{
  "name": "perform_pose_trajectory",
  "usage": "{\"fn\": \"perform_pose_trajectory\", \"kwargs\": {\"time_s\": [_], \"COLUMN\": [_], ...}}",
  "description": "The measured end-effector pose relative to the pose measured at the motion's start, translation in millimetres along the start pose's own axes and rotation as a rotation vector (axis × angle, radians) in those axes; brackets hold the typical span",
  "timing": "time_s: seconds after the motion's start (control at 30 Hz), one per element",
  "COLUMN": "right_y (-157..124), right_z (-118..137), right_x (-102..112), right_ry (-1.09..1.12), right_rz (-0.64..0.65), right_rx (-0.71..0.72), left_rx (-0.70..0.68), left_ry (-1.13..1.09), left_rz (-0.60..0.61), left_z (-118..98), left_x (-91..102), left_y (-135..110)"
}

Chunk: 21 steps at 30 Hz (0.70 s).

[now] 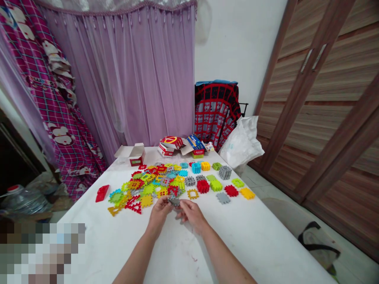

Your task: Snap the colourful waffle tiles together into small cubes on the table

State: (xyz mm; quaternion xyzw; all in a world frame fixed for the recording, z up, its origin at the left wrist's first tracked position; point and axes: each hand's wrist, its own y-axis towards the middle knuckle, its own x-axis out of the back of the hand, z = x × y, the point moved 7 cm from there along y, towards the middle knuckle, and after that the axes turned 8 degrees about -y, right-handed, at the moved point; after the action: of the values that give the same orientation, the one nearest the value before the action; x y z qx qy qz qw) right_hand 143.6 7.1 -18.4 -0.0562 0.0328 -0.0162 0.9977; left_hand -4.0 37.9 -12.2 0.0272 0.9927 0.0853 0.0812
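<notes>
Between my left hand [160, 208] and my right hand [191, 214] is a grey toothed building tile [174, 202], gripped by the fingers of both at its opposite ends. It is held tilted just above the white tabletop [177, 252]. Just beyond my hands spreads a mixed heap of plastic tiles [148, 190] in red, yellow, green, blue and grey. A yellow square frame [192, 194] lies close to my right hand. Further right stand sorted stacks, among them a red stack [203, 186], a green stack [216, 185] and a grey stack [225, 172].
Opened boxes, including a red-and-white box [170, 146] and a blue box [195, 146], sit along the table's far edge. A red piece [102, 193] lies at the left edge. A white bag [242, 144] stands beyond the far right corner.
</notes>
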Motion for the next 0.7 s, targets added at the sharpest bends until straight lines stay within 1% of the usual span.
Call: {"fn": "perform_pose_trajectory", "kwargs": {"time_s": [0.13,0.23,0.27,0.33,0.4,0.47,0.57,0.63,0.7], "right_y": [-3,0,2,4,2,-5,-17,-24,-30], "right_z": [3,0,-3,-8,-8,-3,7,16,24], "right_x": [8,17,21,32,43,49,48,45,39], "right_ry": [0.021,0.001,-0.022,-0.106,-0.256,-0.434,-0.686,-0.856,-1.027], "right_rz": [-0.029,-0.074,-0.109,-0.222,-0.353,-0.437,-0.458,-0.471,-0.487], "right_rx": [0.064,0.122,0.131,0.163,0.231,0.316,0.393,0.411,0.399], "left_rx": [-0.058,-0.137,-0.169,-0.200,-0.160,-0.103,-0.011,0.050,0.083], "left_ry": [0.074,0.203,0.251,0.306,0.296,0.280,0.238,0.182,0.140], "left_rz": [0.006,0.061,0.088,0.124,0.123,0.108,0.053,-0.012,-0.077], "left_z": [1,-3,-4,-5,-1,4,7,7,5], "left_x": [-3.0,-8.7,-11.2,-13.9,-10.8,-4.8,7.0,15.6,23.0], "left_y": [-1,-4,-5,-7,-8,-9,-9,-8,-6]}}
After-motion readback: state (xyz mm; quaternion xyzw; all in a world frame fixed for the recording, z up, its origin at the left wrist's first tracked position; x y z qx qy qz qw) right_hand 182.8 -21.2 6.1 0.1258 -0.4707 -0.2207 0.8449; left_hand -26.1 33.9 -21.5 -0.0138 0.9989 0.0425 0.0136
